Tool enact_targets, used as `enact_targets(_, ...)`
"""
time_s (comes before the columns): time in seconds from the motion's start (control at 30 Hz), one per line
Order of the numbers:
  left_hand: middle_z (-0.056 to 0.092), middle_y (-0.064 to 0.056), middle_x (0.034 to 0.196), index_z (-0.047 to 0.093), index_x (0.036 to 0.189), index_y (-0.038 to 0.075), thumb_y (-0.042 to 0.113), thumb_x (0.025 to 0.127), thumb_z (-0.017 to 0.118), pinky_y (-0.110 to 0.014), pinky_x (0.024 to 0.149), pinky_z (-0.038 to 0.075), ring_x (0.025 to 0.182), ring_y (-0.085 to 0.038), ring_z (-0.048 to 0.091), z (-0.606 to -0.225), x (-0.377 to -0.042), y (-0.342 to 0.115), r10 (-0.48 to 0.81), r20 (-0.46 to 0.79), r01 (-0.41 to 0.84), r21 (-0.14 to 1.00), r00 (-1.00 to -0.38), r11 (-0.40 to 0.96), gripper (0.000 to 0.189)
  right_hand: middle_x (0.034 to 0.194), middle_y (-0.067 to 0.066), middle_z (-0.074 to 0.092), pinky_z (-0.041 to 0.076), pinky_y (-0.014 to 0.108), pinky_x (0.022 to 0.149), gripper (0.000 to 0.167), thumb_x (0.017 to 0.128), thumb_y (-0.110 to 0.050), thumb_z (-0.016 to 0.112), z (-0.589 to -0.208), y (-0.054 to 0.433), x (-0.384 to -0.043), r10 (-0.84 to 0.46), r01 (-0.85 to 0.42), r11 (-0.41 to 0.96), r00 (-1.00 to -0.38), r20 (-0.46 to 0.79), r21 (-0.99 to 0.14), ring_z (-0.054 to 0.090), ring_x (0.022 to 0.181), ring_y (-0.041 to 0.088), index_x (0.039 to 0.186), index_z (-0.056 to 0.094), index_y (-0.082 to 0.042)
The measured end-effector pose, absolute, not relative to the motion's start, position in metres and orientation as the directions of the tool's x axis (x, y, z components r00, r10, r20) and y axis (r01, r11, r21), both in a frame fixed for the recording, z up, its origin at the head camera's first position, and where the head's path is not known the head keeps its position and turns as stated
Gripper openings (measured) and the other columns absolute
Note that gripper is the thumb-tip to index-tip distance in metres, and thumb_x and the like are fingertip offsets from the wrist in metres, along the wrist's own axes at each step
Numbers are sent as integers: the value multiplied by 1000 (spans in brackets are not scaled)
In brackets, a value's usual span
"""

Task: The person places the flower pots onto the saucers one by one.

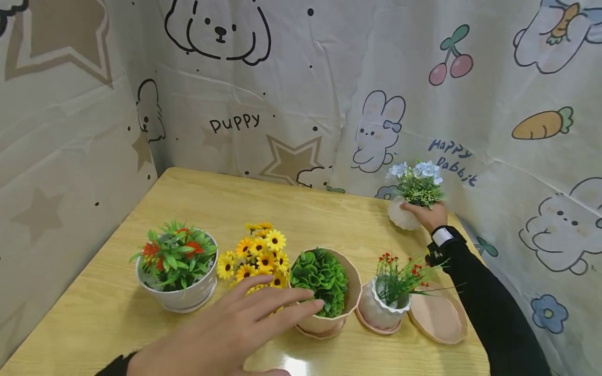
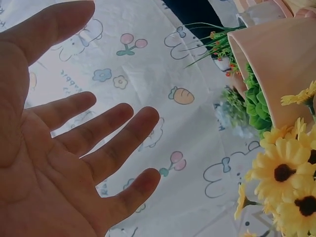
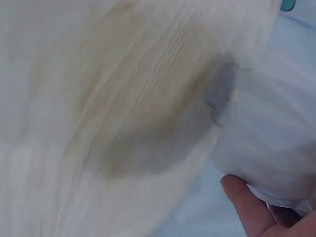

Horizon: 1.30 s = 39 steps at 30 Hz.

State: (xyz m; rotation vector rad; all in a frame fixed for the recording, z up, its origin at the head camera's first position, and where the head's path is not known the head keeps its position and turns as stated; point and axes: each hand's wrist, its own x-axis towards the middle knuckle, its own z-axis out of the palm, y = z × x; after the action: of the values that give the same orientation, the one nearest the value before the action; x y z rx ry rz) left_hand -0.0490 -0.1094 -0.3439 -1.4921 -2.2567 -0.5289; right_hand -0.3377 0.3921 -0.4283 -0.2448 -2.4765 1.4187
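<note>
At the back right corner of the table, my right hand (image 1: 431, 215) grips a white flowerpot (image 1: 402, 215) with pale blue flowers (image 1: 425, 171) and green leaves. The right wrist view shows the fingers (image 3: 247, 205) against the side of this pot (image 3: 276, 133), with its shadow on the wood. I cannot tell if its base touches the table. My left hand (image 1: 235, 324) is held in front of the yellow flowers (image 1: 263, 250) and the pink pot (image 1: 354, 282) of leafy green plant (image 1: 322, 277). Its fingers (image 2: 131, 143) are spread, with nothing in them.
On the left of the table (image 1: 188, 198) stands a white pot (image 1: 181, 300) of red flowers and green leaves. A small white pot (image 1: 383, 313) with red blossoms sits on a pink saucer at the right. Beside it lies a bare pink saucer (image 1: 439, 316). Printed curtains hang behind.
</note>
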Motion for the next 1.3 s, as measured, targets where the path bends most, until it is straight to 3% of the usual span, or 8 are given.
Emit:
enact_targets(0.2, 50, 9, 160, 41, 165, 24, 56, 105, 62, -52, 109, 49, 138, -10, 54, -346, -47, -117, 773, 476, 906, 158, -419, 393, 71, 151, 26, 49, 37, 63, 118, 85, 85, -19, 90, -424, 409, -298, 147, -152, 625, -940, 307, -766, 47, 138, 43, 154, 44, 2)
enact_targets(0.3, 50, 10, 159, 41, 165, 25, 57, 104, 63, -49, 111, 46, 139, -10, 54, -349, -46, -123, 759, 477, 893, 158, -443, 421, 72, 143, 23, 55, 43, 59, 111, 79, 85, -23, 91, -426, 410, -274, 125, -143, 665, -946, 298, -733, 53, 125, 29, 148, 50, 2)
enact_targets(0.47, 53, 6, 159, 42, 164, 20, 56, 103, 66, -35, 122, 32, 140, -11, 55, -355, -48, -128, 731, 543, 899, 115, -413, 422, 75, 134, 6, 61, 49, 34, 102, 71, 90, -19, 88, -428, 413, -238, 81, -157, 655, -958, 275, -739, 54, 113, 1, 148, 52, 1)
enact_targets(0.63, 53, 5, 159, 43, 164, 19, 57, 101, 69, -24, 126, 18, 139, -12, 55, -357, -49, -132, 710, 570, 899, 127, -412, 420, 78, 127, -22, 57, 45, 12, 96, 74, 87, -6, 88, -428, 417, -214, 17, -255, 627, -940, 340, -737, 53, 117, -8, 151, 50, -1)
enact_targets(0.83, 52, 8, 160, 45, 163, 20, 58, 99, 71, -22, 124, 22, 139, -11, 55, -357, -50, -136, 686, 573, 884, 172, -449, 435, 78, 126, -26, 61, 45, 10, 98, 74, 81, 8, 87, -429, 418, -182, -24, -329, 582, -921, 389, -743, 56, 119, -7, 146, 53, 3)
enact_targets(1.07, 56, 3, 156, 52, 158, 13, 59, 102, 63, -21, 123, 24, 135, -13, 57, -358, -54, -143, 650, 616, 888, 212, -445, 407, 73, 125, -27, 63, 47, 10, 94, 67, 80, 8, 88, -433, 422, -147, -47, -330, 580, -927, 373, -745, 58, 117, -8, 140, 59, 2)
enact_targets(1.17, 57, 0, 155, 54, 156, 9, 57, 104, 62, -22, 123, 25, 134, -15, 57, -359, -55, -144, 631, 639, 891, 225, -440, 394, 72, 129, -23, 62, 51, 12, 94, 73, 80, 15, 85, -435, 426, -135, -61, -325, 521, -937, 345, -789, 58, 118, -6, 145, 56, -4)
enact_targets(1.3, 58, -1, 154, 54, 156, 8, 60, 103, 61, -23, 125, 24, 136, -14, 56, -358, -55, -147, 613, 642, 880, 240, -461, 410, 74, 133, -22, 60, 49, 12, 96, 84, 77, 12, 89, -439, 431, -123, -40, -290, 540, -947, 320, -790, 56, 121, -6, 149, 53, -10)
